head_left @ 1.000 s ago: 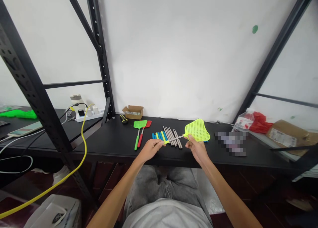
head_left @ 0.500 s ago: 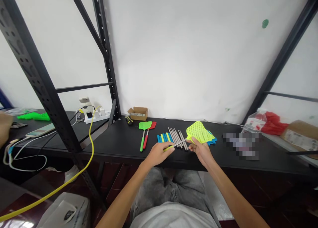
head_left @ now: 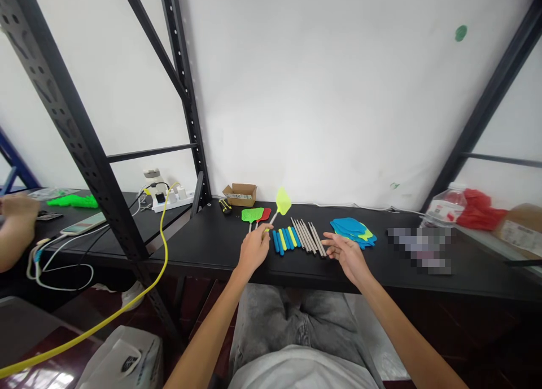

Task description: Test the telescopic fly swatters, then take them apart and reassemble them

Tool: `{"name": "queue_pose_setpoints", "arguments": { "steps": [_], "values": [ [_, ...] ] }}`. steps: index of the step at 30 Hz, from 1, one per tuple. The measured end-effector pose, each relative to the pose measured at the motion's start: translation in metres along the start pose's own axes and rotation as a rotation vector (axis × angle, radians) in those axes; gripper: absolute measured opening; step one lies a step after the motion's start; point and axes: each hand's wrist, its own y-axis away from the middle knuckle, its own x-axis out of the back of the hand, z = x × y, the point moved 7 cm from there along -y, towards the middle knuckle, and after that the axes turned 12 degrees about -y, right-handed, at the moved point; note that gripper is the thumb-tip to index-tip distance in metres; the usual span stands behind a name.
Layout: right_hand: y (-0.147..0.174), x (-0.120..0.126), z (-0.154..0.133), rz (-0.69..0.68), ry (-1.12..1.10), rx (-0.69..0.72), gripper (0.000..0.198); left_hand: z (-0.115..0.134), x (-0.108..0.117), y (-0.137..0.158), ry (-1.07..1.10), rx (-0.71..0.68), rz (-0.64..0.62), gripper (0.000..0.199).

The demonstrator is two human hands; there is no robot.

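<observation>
My left hand (head_left: 255, 247) is closed round the handle of a yellow fly swatter (head_left: 283, 201), its head raised above the table. Fingers apart and holding nothing, my right hand (head_left: 345, 254) hovers just right of a row of metal rods (head_left: 305, 235). Blue and yellow handle grips (head_left: 286, 240) lie side by side between my hands. Beyond my right hand rests a pile of blue swatter heads (head_left: 349, 227) with some yellow among them. A green fly swatter (head_left: 252, 214) and a red one (head_left: 265, 214) lie behind my left hand, partly hidden by it.
A small open cardboard box (head_left: 240, 194) and a yellow-black cutter (head_left: 225, 207) stand at the back of the black table (head_left: 190, 242). Bottles and red plastic (head_left: 481, 209) sit at the right. A yellow cable (head_left: 163, 248) hangs at left, near another person's hand (head_left: 19, 225).
The yellow fly swatter has swung left and up in my left hand. My right hand has let go of it and opened. The pile of blue heads is now uncovered.
</observation>
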Motion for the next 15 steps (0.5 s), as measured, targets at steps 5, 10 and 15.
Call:
{"name": "queue_pose_setpoints", "arguments": {
  "steps": [5,10,15],
  "values": [
    [-0.001,0.000,0.002,-0.001,-0.002,-0.003,0.039,-0.008,-0.003,0.002,-0.361,0.026,0.050,0.041],
    [-0.002,-0.001,0.002,-0.011,-0.013,0.000,0.037,-0.005,-0.011,0.007,-0.634,0.036,0.117,0.043],
    [-0.001,-0.002,0.002,-0.009,-0.015,-0.004,0.037,-0.001,-0.020,0.010,-0.657,-0.019,0.095,0.038]
  ]
}}
